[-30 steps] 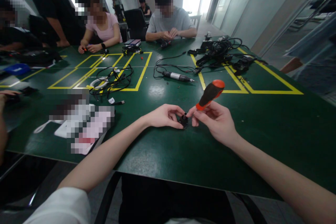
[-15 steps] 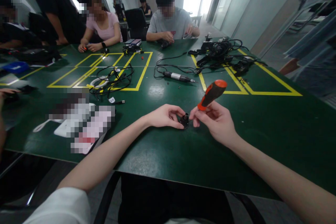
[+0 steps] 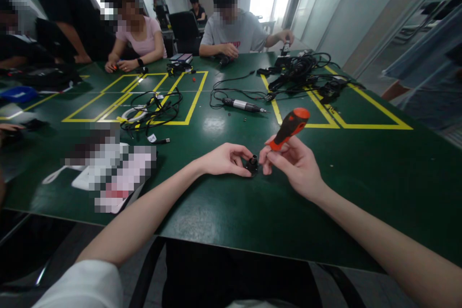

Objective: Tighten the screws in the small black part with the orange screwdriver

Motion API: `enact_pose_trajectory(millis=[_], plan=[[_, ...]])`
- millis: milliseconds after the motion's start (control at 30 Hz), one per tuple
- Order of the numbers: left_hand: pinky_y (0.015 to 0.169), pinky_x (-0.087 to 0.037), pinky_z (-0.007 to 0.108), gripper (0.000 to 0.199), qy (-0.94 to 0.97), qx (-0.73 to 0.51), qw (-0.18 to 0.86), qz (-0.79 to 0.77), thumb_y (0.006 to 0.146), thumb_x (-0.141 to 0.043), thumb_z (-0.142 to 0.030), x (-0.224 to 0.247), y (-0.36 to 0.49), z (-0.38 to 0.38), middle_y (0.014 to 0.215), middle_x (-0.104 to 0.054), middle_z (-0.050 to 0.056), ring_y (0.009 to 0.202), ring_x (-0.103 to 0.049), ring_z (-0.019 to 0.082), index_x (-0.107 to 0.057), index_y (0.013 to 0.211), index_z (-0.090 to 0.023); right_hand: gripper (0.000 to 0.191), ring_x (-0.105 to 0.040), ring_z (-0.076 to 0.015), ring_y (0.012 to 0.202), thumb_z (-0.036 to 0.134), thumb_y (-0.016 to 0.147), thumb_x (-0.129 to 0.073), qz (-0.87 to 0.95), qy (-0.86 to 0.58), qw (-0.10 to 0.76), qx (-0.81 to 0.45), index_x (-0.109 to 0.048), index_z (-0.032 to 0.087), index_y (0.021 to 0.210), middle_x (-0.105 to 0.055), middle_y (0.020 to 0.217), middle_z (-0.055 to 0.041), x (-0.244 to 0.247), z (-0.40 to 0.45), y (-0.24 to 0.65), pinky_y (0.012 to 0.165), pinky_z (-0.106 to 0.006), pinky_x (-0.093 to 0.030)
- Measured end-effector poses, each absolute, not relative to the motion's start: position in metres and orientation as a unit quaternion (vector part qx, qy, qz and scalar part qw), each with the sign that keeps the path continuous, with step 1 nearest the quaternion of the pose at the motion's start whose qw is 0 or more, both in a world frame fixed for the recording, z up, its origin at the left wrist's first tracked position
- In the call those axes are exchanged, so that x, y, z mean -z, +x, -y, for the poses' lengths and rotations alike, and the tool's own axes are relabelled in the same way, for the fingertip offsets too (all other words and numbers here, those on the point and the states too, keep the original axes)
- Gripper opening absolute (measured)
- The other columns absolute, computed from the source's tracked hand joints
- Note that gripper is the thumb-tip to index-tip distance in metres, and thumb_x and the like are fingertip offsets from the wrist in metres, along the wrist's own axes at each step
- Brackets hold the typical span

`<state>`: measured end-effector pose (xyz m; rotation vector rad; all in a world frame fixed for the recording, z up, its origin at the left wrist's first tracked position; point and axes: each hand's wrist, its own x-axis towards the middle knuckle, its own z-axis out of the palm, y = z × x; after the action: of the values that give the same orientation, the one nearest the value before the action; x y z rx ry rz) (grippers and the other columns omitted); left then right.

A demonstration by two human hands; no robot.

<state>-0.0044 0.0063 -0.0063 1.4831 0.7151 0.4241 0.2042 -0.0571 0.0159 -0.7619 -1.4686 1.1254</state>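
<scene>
On the green table (image 3: pixel 216 211), my left hand (image 3: pixel 228 160) is closed with thumb and fingers around a small black part (image 3: pixel 252 166) that has a short round tube on top. Its exact kind is too small to make out. Just to the right, my right hand (image 3: pixel 298 166) grips a screwdriver (image 3: pixel 290 127) with a black and orange handle. The handle leans up and to the right. Fingers hide most of the shaft, and its tip, near the black part, is hard to see.
Ahead lies a pen-shaped electric tool (image 3: pixel 242 105) with its cord. Tangled cables (image 3: pixel 155 110) sit left, more black cables (image 3: pixel 303 72) at the back right. Phones (image 3: pixel 126 173) lie beside my left arm. Yellow tape (image 3: pixel 197 98) marks the table. People sit opposite, one person (image 3: pixel 231 31) reaching toward the cables.
My hands keep nearly the same hold, the screwdriver still tilted beside the black part. Across the table, a person's hand has moved toward a small item near the black cables.
</scene>
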Motion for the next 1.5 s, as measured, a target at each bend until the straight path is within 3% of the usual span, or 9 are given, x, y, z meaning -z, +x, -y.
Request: enact_pose_trajectory(millis=[167,367,567,1033,1200,1400,1500], plan=[[0.065,-0.050,0.022,0.043,0.662,-0.183,0.656,-0.313,0.066,-0.092,-0.022,0.0064,-0.0046,-0.0067,0.074,-0.074,-0.001,0.062,-0.066,0.008,-0.070,0.102,-0.011,0.034,-0.066,-0.0148,0.053,0.052,0.088,-0.081,0.636,-0.333,0.527,-0.454,-0.070,0.021,0.083,-0.073,0.071,-0.0027,-0.0177,0.0581,0.2050,0.053,-0.029,-0.058],[0.066,-0.051,0.022,0.044,0.660,-0.190,0.656,-0.312,0.065,-0.092,-0.021,0.0061,-0.0046,-0.0059,0.083,-0.076,0.000,0.064,-0.067,0.008,-0.070,0.102,-0.012,0.036,-0.066,-0.0163,0.053,0.057,0.086,-0.081,0.633,-0.346,0.526,-0.451,-0.074,0.022,0.083,-0.070,0.065,-0.0011,-0.0183,0.0569,0.2059,0.054,-0.031,-0.060],[0.062,-0.049,0.020,0.042,0.660,-0.186,0.657,-0.313,0.064,-0.093,-0.023,0.0052,-0.0040,-0.0057,0.076,-0.074,-0.001,0.062,-0.065,0.008,-0.070,0.098,-0.012,0.035,-0.067,-0.0149,0.053,0.055,0.089,-0.079,0.607,-0.337,0.547,-0.468,-0.068,0.022,0.092,-0.078,0.076,-0.0035,-0.0138,0.0557,0.2042,0.053,-0.029,-0.059],[0.066,-0.050,0.023,0.040,0.663,-0.184,0.655,-0.313,0.066,-0.091,-0.022,0.0045,-0.0046,-0.0061,0.078,-0.074,-0.001,0.064,-0.065,0.008,-0.070,0.099,-0.012,0.033,-0.068,-0.0141,0.055,0.050,0.089,-0.081,0.610,-0.336,0.543,-0.470,-0.066,0.022,0.082,-0.078,0.074,-0.0028,-0.0155,0.0574,0.2051,0.055,-0.027,-0.058],[0.067,-0.051,0.023,0.043,0.661,-0.185,0.657,-0.312,0.066,-0.092,-0.021,0.0050,-0.0047,-0.0058,0.080,-0.074,0.000,0.064,-0.066,0.008,-0.071,0.102,-0.012,0.033,-0.066,-0.0142,0.053,0.053,0.087,-0.082,0.617,-0.345,0.538,-0.460,-0.072,0.021,0.085,-0.073,0.069,-0.0013,-0.0155,0.0558,0.2071,0.054,-0.028,-0.058],[0.065,-0.049,0.022,0.040,0.663,-0.185,0.657,-0.307,0.066,-0.091,-0.023,0.0064,-0.0044,-0.0065,0.076,-0.073,-0.001,0.062,-0.064,0.008,-0.070,0.099,-0.012,0.035,-0.069,-0.0148,0.055,0.054,0.091,-0.078,0.615,-0.321,0.542,-0.474,-0.069,0.020,0.096,-0.077,0.078,-0.0037,-0.0121,0.0558,0.2054,0.055,-0.029,-0.060],[0.067,-0.050,0.023,0.039,0.665,-0.186,0.654,-0.309,0.066,-0.091,-0.022,0.0055,-0.0044,-0.0065,0.079,-0.074,-0.001,0.064,-0.065,0.008,-0.070,0.098,-0.012,0.032,-0.068,-0.0139,0.055,0.049,0.088,-0.082,0.614,-0.310,0.552,-0.471,-0.066,0.022,0.092,-0.077,0.075,-0.0017,-0.0117,0.0564,0.2045,0.055,-0.027,-0.059]])
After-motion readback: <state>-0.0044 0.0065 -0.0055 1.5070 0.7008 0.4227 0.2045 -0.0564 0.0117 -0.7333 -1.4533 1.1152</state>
